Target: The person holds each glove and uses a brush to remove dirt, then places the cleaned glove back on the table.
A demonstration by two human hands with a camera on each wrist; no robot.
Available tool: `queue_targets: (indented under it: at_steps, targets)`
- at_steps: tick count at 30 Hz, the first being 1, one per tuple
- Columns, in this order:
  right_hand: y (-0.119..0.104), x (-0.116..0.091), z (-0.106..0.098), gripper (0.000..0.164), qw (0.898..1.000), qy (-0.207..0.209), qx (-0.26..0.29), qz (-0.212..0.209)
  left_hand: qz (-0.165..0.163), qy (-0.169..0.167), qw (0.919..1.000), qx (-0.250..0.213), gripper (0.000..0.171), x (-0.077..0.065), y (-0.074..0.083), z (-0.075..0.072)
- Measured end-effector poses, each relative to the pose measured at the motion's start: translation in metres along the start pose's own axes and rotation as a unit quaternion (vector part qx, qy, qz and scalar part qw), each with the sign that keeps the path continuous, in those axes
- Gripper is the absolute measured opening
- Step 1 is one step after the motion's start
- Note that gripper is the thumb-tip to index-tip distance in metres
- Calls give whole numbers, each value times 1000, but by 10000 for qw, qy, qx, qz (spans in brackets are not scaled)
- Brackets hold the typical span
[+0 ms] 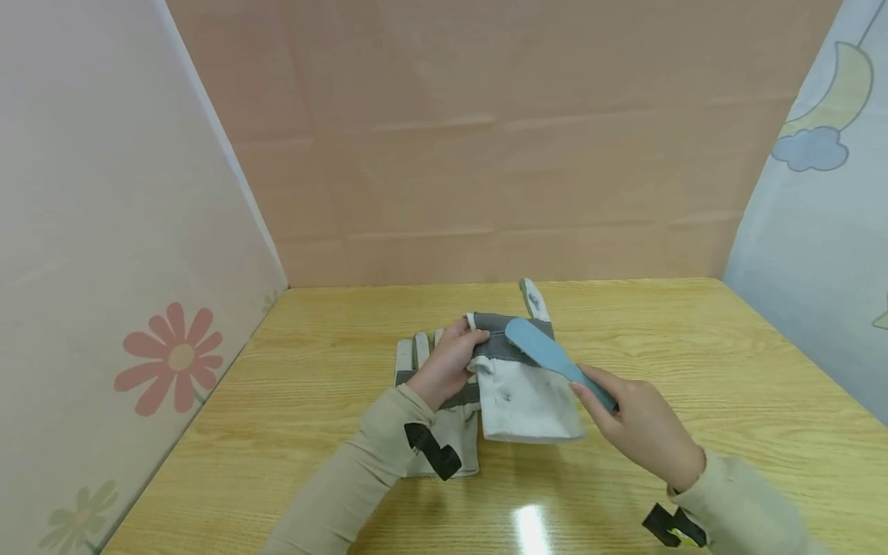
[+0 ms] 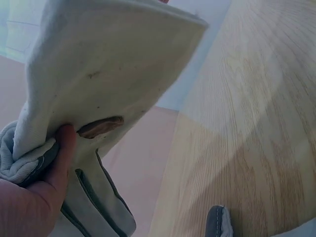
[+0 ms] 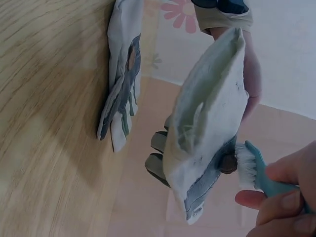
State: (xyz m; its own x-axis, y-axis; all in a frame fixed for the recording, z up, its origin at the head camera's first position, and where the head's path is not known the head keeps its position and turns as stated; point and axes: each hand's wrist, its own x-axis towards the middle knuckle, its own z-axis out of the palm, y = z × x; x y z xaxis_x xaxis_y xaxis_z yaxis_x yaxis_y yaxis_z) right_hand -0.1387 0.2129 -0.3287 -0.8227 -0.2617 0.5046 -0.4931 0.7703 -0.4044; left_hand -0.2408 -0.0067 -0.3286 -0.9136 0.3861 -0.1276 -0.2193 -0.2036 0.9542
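My left hand grips a white and grey work glove by its side, holding it up over the table. The cuff hangs toward me, and its opening shows in the right wrist view. In my right hand is a light blue scrub brush, held by its handle. Its white bristles are right at the grey band of the glove, beside a dark brown spot. Another brown mark shows on the glove's other face. A second glove lies on the table beneath my left hand.
The wooden table runs back to a plain tan backdrop. Pale side panels stand left and right, the left one printed with a red flower. A black strap piece sits on my left sleeve.
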Motion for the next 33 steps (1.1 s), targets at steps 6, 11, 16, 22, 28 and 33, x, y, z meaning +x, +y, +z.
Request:
queue_targets:
  at_steps: [6,11,16,22,28,33]
  targets:
    - [6,-4,0,29,9998,9,-133,134,18,-33,10000,32,52,-1,0,0]
    - [10,-7,-2,29,9997,63,-202,139,-13,21,10000,80,49,0,1,1]
    - [14,-12,-5,29,9992,-49,-217,321,43,92,9999,38,49,0,3,-3]
    - [18,-15,-6,29,9986,-219,-149,458,9,220,9997,120,46,0,4,-3]
    - [21,-17,-8,28,9970,-362,-139,676,-24,222,9997,100,47,-1,2,-4]
    - [25,-20,-10,26,9948,-554,-163,836,30,262,9995,149,46,0,2,-7]
